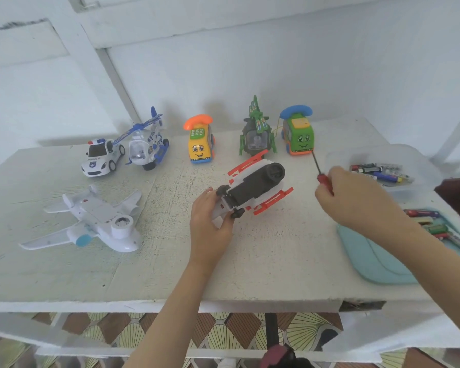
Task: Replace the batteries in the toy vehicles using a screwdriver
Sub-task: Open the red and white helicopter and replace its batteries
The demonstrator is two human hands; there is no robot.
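Note:
A white toy helicopter with red skids lies upside down in the middle of the table, its dark underside facing up. My left hand grips its tail end. To the right of the toy, my right hand holds a red-handled screwdriver with the shaft pointing up and away, clear of the toy. A clear box of batteries stands at the far right, and a teal tray with more batteries lies nearer me.
Along the back of the table stand a police car, a blue-white helicopter, a yellow phone car, a green helicopter and a green phone car. A white plane lies upside down at left.

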